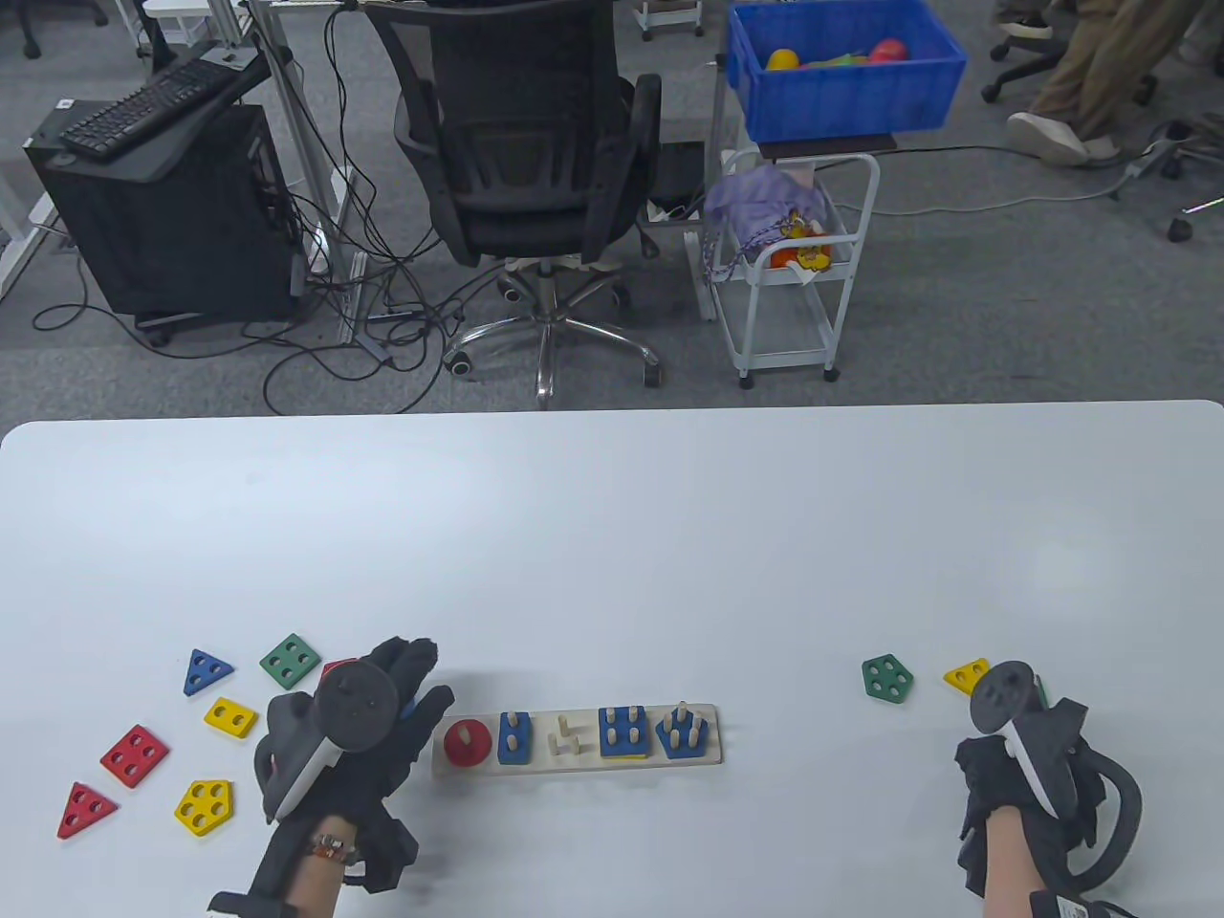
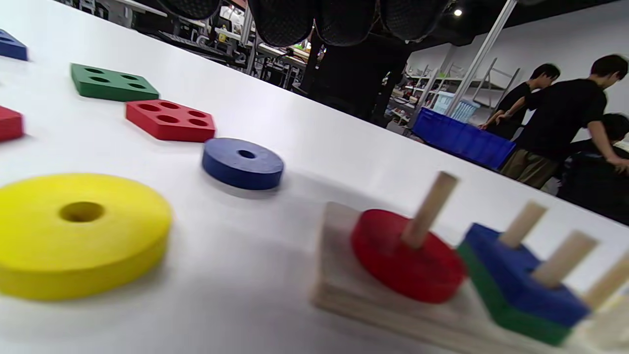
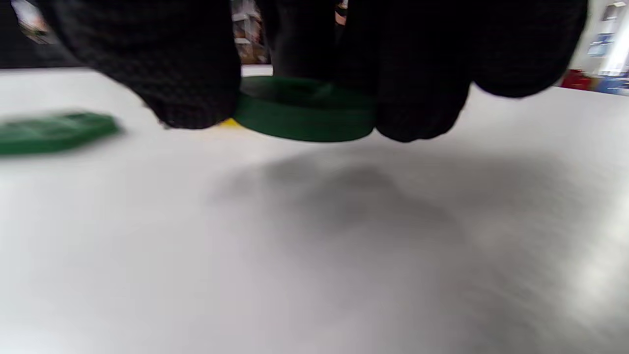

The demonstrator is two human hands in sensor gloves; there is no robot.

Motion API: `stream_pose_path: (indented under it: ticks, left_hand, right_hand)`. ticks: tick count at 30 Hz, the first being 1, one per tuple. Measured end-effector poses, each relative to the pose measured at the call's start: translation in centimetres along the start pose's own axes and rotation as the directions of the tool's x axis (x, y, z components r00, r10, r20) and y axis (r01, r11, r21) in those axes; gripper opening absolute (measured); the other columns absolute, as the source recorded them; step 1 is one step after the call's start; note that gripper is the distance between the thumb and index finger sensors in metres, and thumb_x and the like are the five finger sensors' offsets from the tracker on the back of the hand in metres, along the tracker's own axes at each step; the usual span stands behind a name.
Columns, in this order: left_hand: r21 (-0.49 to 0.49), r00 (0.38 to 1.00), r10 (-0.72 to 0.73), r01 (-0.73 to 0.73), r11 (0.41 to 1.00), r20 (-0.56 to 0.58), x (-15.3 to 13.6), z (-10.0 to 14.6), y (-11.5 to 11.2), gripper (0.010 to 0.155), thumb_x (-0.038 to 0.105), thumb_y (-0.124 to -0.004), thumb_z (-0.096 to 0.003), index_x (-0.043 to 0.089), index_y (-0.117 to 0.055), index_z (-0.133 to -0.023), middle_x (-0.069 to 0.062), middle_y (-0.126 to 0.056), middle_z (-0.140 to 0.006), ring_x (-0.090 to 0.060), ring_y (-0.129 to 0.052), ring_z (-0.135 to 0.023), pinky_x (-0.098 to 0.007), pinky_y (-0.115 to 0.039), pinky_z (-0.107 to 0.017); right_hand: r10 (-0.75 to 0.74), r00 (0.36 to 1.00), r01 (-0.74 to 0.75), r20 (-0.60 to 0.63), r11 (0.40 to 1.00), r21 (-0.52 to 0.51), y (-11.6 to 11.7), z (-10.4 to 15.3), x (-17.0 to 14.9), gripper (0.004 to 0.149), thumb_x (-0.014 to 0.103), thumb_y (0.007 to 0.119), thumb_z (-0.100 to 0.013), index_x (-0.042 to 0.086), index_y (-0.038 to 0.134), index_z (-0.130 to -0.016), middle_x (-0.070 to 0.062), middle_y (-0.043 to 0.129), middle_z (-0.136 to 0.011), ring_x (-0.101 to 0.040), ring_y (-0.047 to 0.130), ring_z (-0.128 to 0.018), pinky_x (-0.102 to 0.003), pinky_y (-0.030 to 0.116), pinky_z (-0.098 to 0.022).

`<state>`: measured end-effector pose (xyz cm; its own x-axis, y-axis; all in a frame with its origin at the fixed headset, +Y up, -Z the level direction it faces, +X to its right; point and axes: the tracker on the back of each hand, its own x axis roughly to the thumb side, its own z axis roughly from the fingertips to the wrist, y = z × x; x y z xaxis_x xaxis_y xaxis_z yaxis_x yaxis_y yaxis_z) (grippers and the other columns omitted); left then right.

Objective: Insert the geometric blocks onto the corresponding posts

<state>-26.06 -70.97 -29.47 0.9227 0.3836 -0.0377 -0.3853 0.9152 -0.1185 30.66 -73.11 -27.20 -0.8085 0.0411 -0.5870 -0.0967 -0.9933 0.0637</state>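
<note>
Wooden peg board (image 1: 574, 760) mid-table, left hand (image 1: 359, 736) beside it, right hand (image 1: 1028, 755) well apart

This is an office-like lab or workroom. A white bench (image 1: 612, 535) fills the near half of the table view, and grey carpet runs beyond it. At twelve o'clock stands a black mesh swivel chair (image 1: 526, 143) on a chrome base, with loose cables (image 1: 363, 287) trailing over the floor beside it. At ten o'clock a keyboard (image 1: 143, 100) lies on a black cabinet (image 1: 163, 220). At one o'clock a blue plastic crate (image 1: 841, 72) of toys sits on a white wheeled trolley (image 1: 794, 277). The left wrist view shows people in dark shirts (image 2: 565, 113) standing among metal shelving (image 2: 427, 83) under ceiling lights.
</note>
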Motion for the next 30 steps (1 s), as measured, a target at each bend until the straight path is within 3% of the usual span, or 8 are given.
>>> stream_pose_path:
  ticks: [3, 5, 8, 11, 18, 21, 27, 30]
  left_hand:
    - [-0.018, 0.992, 0.113, -0.112, 0.994, 0.058, 1.2, 0.5, 0.1, 0.065, 0.064, -0.061, -0.0505, 0.041, -0.053, -0.111, 0.006, -0.05, -0.124, -0.028, -0.056, -0.116, -0.062, -0.049, -0.08]
    - [-0.05, 0.974, 0.201, -0.196, 0.979, 0.102, 2.3, 0.8, -0.2, 0.066, 0.064, -0.062, -0.0509, 0.04, -0.052, -0.111, 0.005, -0.051, -0.124, -0.027, -0.057, -0.116, -0.061, -0.051, -0.08]
    - [-0.174, 0.932, 0.314, -0.284, 0.943, 0.182, 4.2, 1.3, -1.2, 0.07, 0.061, -0.062, -0.0523, 0.037, -0.04, -0.114, 0.004, -0.048, -0.124, -0.027, -0.058, -0.115, -0.06, -0.051, -0.08]
    - [-0.344, 0.869, 0.433, -0.34, 0.875, 0.241, 6.6, 2.0, -2.6, 0.071, 0.059, -0.062, -0.0534, 0.035, -0.036, -0.115, 0.002, -0.047, -0.124, -0.027, -0.062, -0.114, -0.059, -0.054, -0.079]
    - [-0.594, 0.718, 0.678, -0.481, 0.645, 0.155, 11.0, 2.6, -5.9, 0.072, 0.057, -0.063, -0.0542, 0.027, -0.038, -0.114, -0.006, -0.053, -0.121, -0.028, -0.073, -0.107, -0.052, -0.063, -0.077]
    - [-0.623, 0.687, 0.722, -0.528, 0.577, 0.086, 11.4, 2.4, -7.0, 0.071, 0.058, -0.062, -0.055, 0.025, -0.039, -0.114, -0.007, -0.058, -0.118, -0.027, -0.078, -0.103, -0.05, -0.067, -0.075]
    - [-0.671, 0.496, 0.859, -0.681, 0.294, -0.128, 11.4, 2.5, -8.6, 0.07, 0.05, -0.064, -0.0575, 0.019, -0.035, -0.113, -0.01, -0.063, -0.113, -0.023, -0.084, -0.097, -0.048, -0.069, -0.074]
    - [-0.609, 0.523, 0.849, -0.7, 0.373, -0.081, 11.0, 2.4, -8.3, 0.071, 0.049, -0.068, -0.0552, 0.02, -0.037, -0.112, -0.009, -0.064, -0.112, -0.022, -0.084, -0.095, -0.049, -0.068, -0.074]
  right_hand:
    - [-0.123, 0.974, 0.135, 0.188, 0.99, -0.052, -1.6, 1.8, 2.2, 0.062, 0.048, 0.09, -0.039, 0.014, 0.077, -0.09, -0.021, 0.084, -0.086, -0.038, 0.095, -0.059, -0.057, 0.08, -0.045]
    - [-0.213, 0.914, 0.248, 0.346, 0.967, -0.059, -2.7, 3.4, 4.1, 0.062, 0.047, 0.09, -0.039, 0.014, 0.077, -0.09, -0.021, 0.083, -0.086, -0.038, 0.095, -0.06, -0.057, 0.08, -0.045]
    - [-0.298, 0.778, 0.367, 0.553, 0.93, -0.015, -3.7, 5.7, 6.7, 0.063, 0.048, 0.09, -0.039, 0.015, 0.076, -0.091, -0.02, 0.083, -0.087, -0.037, 0.095, -0.061, -0.057, 0.081, -0.045]
    - [-0.396, 0.573, 0.476, 0.718, 0.874, 0.102, -4.0, 8.4, 9.6, 0.064, 0.047, 0.09, -0.039, 0.014, 0.075, -0.091, -0.02, 0.083, -0.088, -0.037, 0.095, -0.061, -0.057, 0.08, -0.046]
    - [-0.448, 0.258, 0.504, 0.856, 0.818, 0.276, -3.2, 13.5, 15.1, 0.067, 0.047, 0.09, -0.038, 0.014, 0.072, -0.093, -0.018, 0.081, -0.089, -0.036, 0.095, -0.063, -0.055, 0.082, -0.047]
    - [-0.458, 0.209, 0.518, 0.864, 0.801, 0.299, -2.9, 14.8, 16.1, 0.068, 0.048, 0.089, -0.038, 0.013, 0.071, -0.093, -0.018, 0.081, -0.088, -0.035, 0.095, -0.062, -0.055, 0.082, -0.047]
    - [-0.437, 0.182, 0.54, 0.881, 0.793, 0.282, -2.3, 16.3, 16.8, 0.067, 0.046, 0.089, -0.039, 0.013, 0.07, -0.094, -0.018, 0.08, -0.09, -0.036, 0.094, -0.065, -0.056, 0.081, -0.049]
    - [-0.444, 0.15, 0.461, 0.884, 0.822, 0.334, -2.0, 16.3, 16.9, 0.071, 0.043, 0.087, -0.042, 0.012, 0.062, -0.1, -0.021, 0.072, -0.097, -0.04, 0.088, -0.077, -0.062, 0.074, -0.057]
